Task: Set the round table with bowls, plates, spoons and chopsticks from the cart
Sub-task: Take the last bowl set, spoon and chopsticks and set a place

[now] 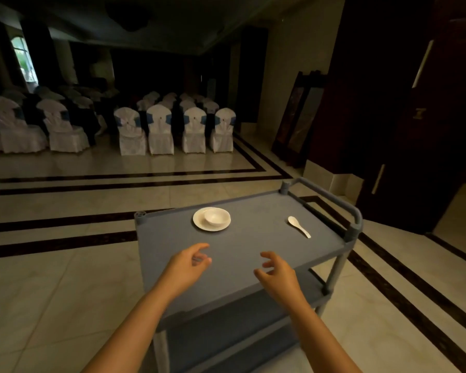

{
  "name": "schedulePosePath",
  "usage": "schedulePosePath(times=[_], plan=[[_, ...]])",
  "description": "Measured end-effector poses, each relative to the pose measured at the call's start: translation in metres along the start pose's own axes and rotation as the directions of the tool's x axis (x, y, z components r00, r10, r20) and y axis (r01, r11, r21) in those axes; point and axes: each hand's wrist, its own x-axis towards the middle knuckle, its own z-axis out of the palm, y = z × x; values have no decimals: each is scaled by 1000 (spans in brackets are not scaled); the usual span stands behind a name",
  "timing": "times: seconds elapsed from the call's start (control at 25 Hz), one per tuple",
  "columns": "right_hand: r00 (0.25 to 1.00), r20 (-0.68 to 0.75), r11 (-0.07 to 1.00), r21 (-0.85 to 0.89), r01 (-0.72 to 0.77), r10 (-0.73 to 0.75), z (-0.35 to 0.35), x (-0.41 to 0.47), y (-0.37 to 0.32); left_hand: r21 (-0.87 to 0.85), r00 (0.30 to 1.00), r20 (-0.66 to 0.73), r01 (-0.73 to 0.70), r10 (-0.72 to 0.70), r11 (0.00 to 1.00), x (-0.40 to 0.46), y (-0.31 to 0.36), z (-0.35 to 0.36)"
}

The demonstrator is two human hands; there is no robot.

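Observation:
A grey cart (253, 254) stands in front of me on the tiled floor. On its top shelf, towards the far side, a white bowl (216, 217) sits on a white plate (199, 223). A white spoon (298, 226) lies alone at the far right of the shelf. My left hand (189, 261) hovers over the near left of the shelf, fingers apart, holding nothing. My right hand (276, 269) hovers over the near right, fingers curled but apart, also holding nothing. Neither hand touches the dishes. No chopsticks or round table are in view.
The cart's handle bar (331, 197) runs along its right end. Lower shelves (226, 343) show below the top one. Rows of white-covered chairs (159, 130) stand far back in a dim hall. Dark wooden doors (414, 117) and leaning panels (297, 117) are at the right.

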Motion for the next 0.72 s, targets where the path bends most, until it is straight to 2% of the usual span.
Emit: schedulePosePath(times=[0.16, 0.36, 0.52, 0.72], plan=[[996, 64, 998, 27, -57, 55, 11, 94, 25, 8, 993, 1, 121, -121, 993, 69, -32, 24], [988, 157, 998, 58, -12, 3, 26, 231, 48, -38, 962, -122, 243, -246, 969, 168, -66, 54], [960, 280, 997, 68, -46, 25, 32, 334, 60, -162, 887, -201, 388, -415, 907, 240, -83, 77], [929, 364, 989, 95, -111, 69, 54, 418, 72, -317, 780, -247, 496, -575, 808, 290, -108, 82]])
